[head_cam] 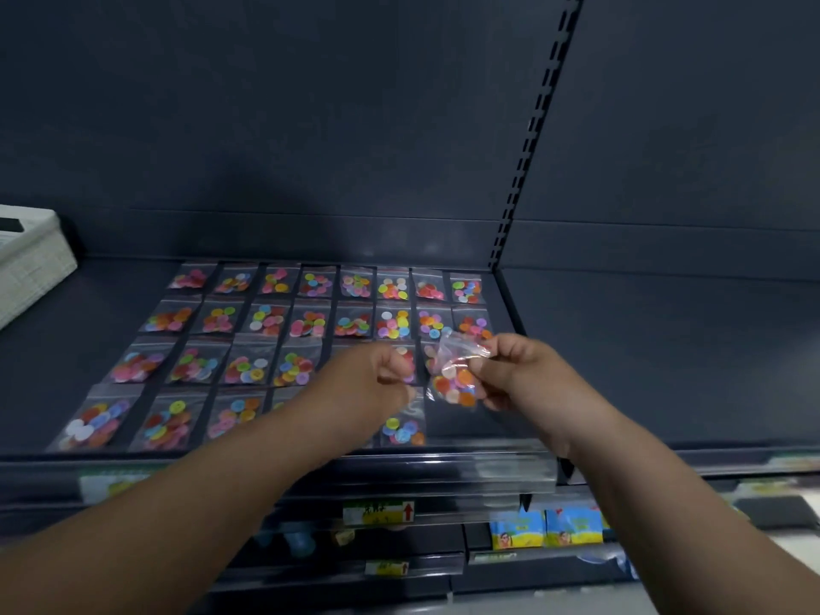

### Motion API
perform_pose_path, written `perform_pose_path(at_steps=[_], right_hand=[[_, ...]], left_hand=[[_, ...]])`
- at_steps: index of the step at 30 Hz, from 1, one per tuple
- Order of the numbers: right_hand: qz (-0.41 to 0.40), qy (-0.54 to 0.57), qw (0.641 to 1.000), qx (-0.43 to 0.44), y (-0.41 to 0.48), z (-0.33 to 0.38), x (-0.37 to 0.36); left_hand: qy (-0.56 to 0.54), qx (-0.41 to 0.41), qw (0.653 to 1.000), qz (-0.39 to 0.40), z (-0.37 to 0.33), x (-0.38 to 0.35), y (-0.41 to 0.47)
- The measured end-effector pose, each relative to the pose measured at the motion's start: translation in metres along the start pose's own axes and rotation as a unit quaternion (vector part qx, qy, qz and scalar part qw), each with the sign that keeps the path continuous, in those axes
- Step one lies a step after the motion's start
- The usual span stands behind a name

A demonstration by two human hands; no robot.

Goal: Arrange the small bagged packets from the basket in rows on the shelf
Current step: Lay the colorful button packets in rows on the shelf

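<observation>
Several small clear packets of coloured buttons [266, 319] lie in rows on the dark shelf [66, 348]. My right hand [519, 370] pinches one more packet of buttons [455, 377] above the right end of the front rows, the bag hanging tilted. My left hand [370, 375] hovers just left of it with fingers curled; whether it holds anything cannot be seen. Under my left hand, the front row's last packet [404, 426] lies on the shelf. The shelf spot right of that packet is bare. The basket is out of view.
A white box [31, 255] stands at the far left of the shelf. A slotted upright [528, 139] divides the back panel; the shelf section to its right is dark. Below the shelf edge are price labels [379, 512] and yellow-blue packages [546, 528].
</observation>
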State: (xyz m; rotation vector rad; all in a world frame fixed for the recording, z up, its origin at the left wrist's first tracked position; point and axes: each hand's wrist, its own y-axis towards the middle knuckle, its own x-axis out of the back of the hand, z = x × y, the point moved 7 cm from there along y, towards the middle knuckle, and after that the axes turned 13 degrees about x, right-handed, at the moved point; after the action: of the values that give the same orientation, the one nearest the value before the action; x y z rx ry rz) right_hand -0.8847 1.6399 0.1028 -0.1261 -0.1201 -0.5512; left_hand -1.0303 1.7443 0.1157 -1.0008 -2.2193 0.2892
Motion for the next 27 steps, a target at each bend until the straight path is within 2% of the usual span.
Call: perform_pose_path(at_steps=[3,7,8,10,12,15,18,22,27], right_hand=[[0.029,-0.105,0.994,-0.007,0.003,-0.007,0.009],[0.083,-0.209,0.974,-0.02,0.003,-0.019,-0.002],[0.083,-0.262,0.961,-0.008,0.003,-0.019,-0.002],[0.065,-0.42,0.905,0.029,0.002,-0.012,0.001],[0.03,-0.498,0.862,0.087,-0.004,0.002,0.002],[0.058,-0.459,0.871,0.164,-0.01,0.007,-0.008],[0.121,-0.429,0.882,0.154,-0.012,-0.008,-0.016],[0.12,-0.4,0.898,0.14,-0.011,-0.015,-0.022],[0.1,-0.404,0.894,0.163,-0.008,-0.009,-0.021]], left_hand=[[0.157,-0.057,0.986,-0.027,0.003,-0.005,-0.003],[0.322,-0.152,0.932,-0.066,0.002,-0.016,-0.009],[0.343,-0.161,0.923,-0.067,0.004,-0.019,-0.009],[0.37,-0.166,0.912,-0.065,0.008,-0.023,-0.008],[0.38,-0.168,0.908,-0.064,0.011,-0.025,-0.009],[0.38,-0.177,0.906,-0.066,0.013,-0.026,-0.01],[0.383,-0.18,0.905,-0.051,0.015,-0.029,-0.01],[0.387,-0.173,0.904,-0.043,0.018,-0.029,-0.01],[0.386,-0.159,0.908,-0.034,0.019,-0.028,-0.012]])
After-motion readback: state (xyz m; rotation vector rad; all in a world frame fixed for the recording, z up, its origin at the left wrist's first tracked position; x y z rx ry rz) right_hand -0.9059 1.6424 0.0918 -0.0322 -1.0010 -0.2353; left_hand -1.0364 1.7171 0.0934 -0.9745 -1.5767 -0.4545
